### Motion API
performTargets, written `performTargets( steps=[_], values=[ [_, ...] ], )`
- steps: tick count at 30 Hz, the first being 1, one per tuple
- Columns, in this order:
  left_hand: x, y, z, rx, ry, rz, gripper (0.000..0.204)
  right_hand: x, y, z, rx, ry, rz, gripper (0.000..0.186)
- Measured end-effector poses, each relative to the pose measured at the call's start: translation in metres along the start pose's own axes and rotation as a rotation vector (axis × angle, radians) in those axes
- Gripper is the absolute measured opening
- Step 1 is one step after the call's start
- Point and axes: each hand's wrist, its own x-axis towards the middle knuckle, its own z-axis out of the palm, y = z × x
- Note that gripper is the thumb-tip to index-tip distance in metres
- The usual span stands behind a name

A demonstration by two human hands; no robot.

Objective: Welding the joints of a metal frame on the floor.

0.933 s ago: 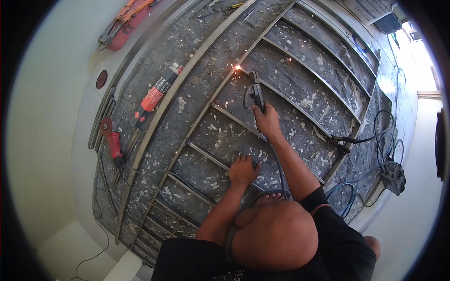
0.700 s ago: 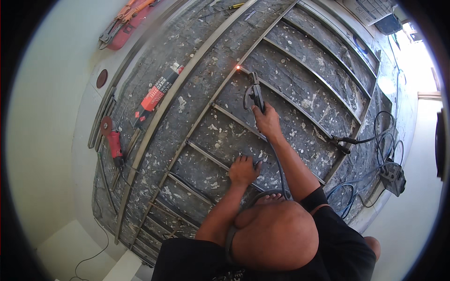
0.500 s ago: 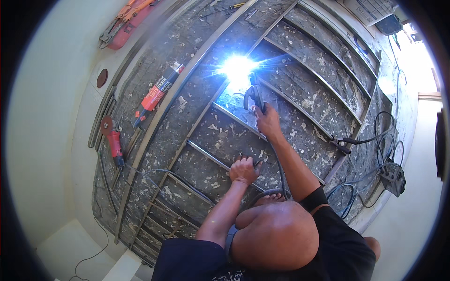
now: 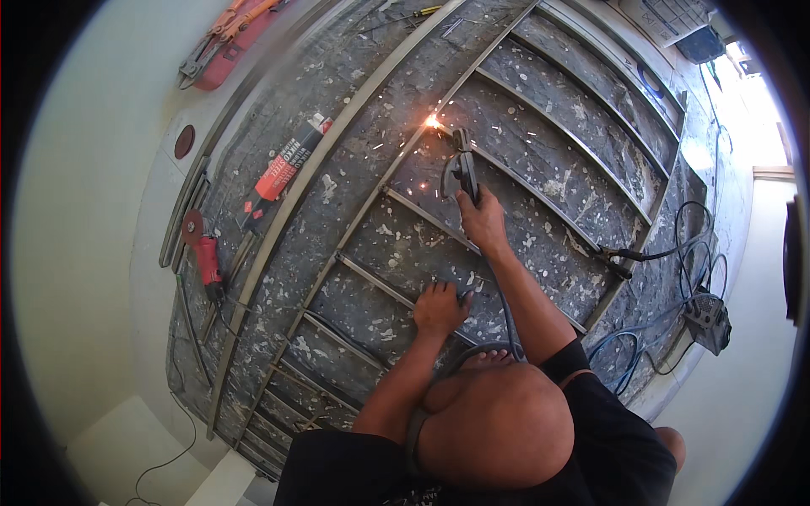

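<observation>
My right hand (image 4: pixel 483 221) is shut on a dark welding electrode holder (image 4: pixel 464 162) with its cable running back past my arm. Orange sparks (image 4: pixel 434 121) glow just beyond it, at a joint between a long rail and a rung of the ladder-like steel frame (image 4: pixel 553 126). My left hand (image 4: pixel 439 310) lies lower down at a crossbar (image 4: pixel 375 281), fingers curled; what they hold is hard to make out. A black clamp (image 4: pixel 614 261) is attached to the frame at the right. The frame lies on a dark, paint-spattered surface.
A red angle grinder (image 4: pixel 205 257), loose steel lengths (image 4: pixel 181 228) and a red-and-black package (image 4: pixel 278 173) are on the left. Orange-handled cutters lie on a red case (image 4: pixel 219 59) at upper left. A welding machine (image 4: pixel 707 320) with coiled cables sits at right; boxes (image 4: pixel 666 21) stand at upper right.
The welding point went from small sparks to a bright blue-white arc, and now shows orange sparks again. The holder and my right hand have shifted very slightly. My left hand stays put.
</observation>
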Motion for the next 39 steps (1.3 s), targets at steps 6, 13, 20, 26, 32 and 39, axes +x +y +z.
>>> performTargets(
  steps=[6, 13, 20, 26, 32, 39],
  values=[
    [0.0, 0.001, 0.0, 0.041, -0.023, -0.016, 0.049, 0.001, -0.009, -0.005, -0.087, 0.0, 0.046, 0.038],
    [0.001, -0.001, 0.002, 0.025, -0.025, -0.014, 0.049, 0.001, -0.011, -0.006, -0.108, 0.011, -0.005, 0.039],
    [0.001, 0.002, -0.001, -0.003, -0.055, -0.05, 0.044, 0.002, -0.012, -0.005, -0.106, -0.023, 0.069, 0.038],
    [0.001, 0.0, 0.0, 0.035, -0.033, -0.003, 0.048, 0.002, -0.011, -0.004, -0.093, -0.014, 0.072, 0.037],
    [0.002, 0.002, -0.001, 0.051, -0.042, -0.012, 0.048, 0.002, -0.013, -0.004, -0.103, -0.008, 0.073, 0.037],
    [0.0, 0.003, -0.003, 0.028, -0.04, -0.02, 0.047, -0.002, -0.016, -0.004, -0.006, 0.051, -0.009, 0.036]
  ],
)
